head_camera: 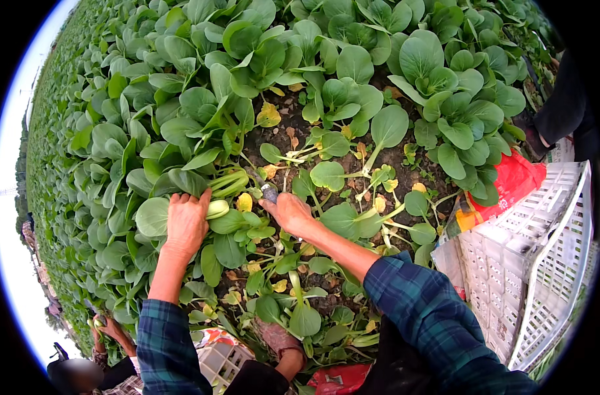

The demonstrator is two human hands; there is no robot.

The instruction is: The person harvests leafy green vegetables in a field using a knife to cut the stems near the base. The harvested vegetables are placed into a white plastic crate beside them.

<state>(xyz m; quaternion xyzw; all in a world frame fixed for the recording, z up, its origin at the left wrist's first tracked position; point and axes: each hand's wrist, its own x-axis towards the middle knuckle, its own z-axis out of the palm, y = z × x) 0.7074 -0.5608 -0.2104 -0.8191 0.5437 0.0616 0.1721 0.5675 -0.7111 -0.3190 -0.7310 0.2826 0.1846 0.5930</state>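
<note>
My left hand (187,219) holds a head of bok choy, whose pale stem base (218,209) sticks out to the right of my fingers. Its leaves spread to the left and above. To the right, my right hand (291,211) is closed around the dark handle of a tool (269,192). The tool's far end reaches up and left near the stems of another bok choy plant (231,182) and is partly hidden. Cut leaves and yellowed leaves (269,115) lie on the brown soil around both hands.
Dense bok choy rows (107,148) fill the left and top. White plastic crates (502,266) stand at right beside a red bag (510,177); another crate (221,363) is at the bottom. A co-worker's hands (110,328) hold greens at lower left. Someone's dark-clothed leg (562,108) shows at upper right.
</note>
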